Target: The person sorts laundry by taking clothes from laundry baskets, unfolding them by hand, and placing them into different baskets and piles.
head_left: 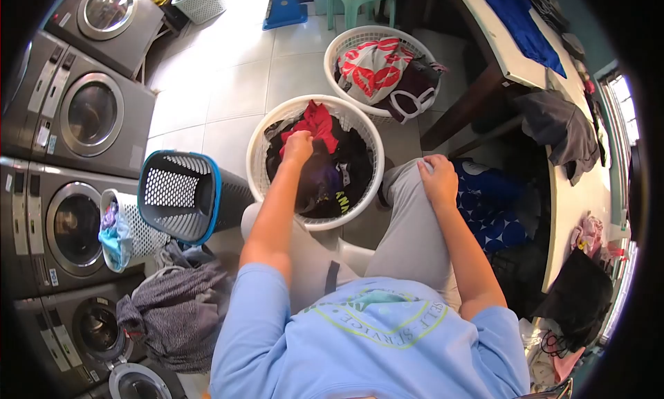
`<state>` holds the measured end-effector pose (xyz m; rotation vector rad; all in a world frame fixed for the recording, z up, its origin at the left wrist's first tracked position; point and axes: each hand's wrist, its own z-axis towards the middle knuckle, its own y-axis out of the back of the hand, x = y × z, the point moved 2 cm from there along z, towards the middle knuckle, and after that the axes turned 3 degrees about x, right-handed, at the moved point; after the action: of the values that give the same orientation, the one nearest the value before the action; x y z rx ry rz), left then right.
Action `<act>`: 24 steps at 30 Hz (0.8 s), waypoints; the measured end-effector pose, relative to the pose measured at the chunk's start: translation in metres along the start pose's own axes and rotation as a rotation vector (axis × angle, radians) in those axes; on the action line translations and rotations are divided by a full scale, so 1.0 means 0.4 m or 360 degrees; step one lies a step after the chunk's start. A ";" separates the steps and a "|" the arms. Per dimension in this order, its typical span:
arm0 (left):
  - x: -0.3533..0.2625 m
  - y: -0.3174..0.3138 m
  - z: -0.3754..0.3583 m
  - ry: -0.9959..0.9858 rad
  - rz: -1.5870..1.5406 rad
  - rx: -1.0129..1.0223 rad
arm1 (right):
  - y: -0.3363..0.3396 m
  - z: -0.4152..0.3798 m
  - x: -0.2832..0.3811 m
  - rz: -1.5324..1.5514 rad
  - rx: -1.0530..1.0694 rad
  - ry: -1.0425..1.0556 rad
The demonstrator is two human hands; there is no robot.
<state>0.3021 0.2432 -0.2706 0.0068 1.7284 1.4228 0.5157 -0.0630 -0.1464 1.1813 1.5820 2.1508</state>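
A round white basket [257, 165] stands on the floor in front of my knees, filled with dark clothes [354, 165]. Over its left part, my left hand [298, 147] is closed at the edge of a red cloth [318, 125]; what its fingers pinch, if anything, is too small to make out. On my right knee, in grey trousers, rests my right hand [438, 176] with its fingers apart and nothing in it. Just behind stands a second round white basket [333, 56], holding a white cloth with red prints [373, 70] and dark clothes.
Grey front-loading machines [93, 115] line the left side. A black basket with a blue rim [216, 198] and a small white basket [142, 226] stand before them, near grey fabric [180, 309]. A white table [581, 198] with clothes runs along the right.
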 end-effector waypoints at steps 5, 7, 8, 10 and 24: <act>-0.050 -0.140 0.013 0.0557 0.0184 0.0332 | -0.001 0.028 -0.004 0.0066 -0.0012 -0.0030; -0.056 -0.160 -0.015 0.0810 0.0402 0.0575 | -0.007 0.038 -0.012 0.0109 0.0013 -0.0065; -0.051 -0.168 -0.029 0.0842 0.0486 0.0755 | -0.009 0.043 -0.014 0.0111 0.0014 -0.0075; -0.037 -0.177 -0.065 0.0870 0.0577 0.0948 | -0.008 0.041 -0.018 0.0151 -0.0012 -0.0059; -0.351 0.350 -0.318 0.0047 -0.1277 0.0242 | -0.030 0.012 0.016 0.0084 -0.0074 0.0111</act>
<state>0.2423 0.1204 -0.0788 -0.5641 1.5841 0.6994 0.5118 -0.0510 -0.1534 1.1589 1.5357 2.2726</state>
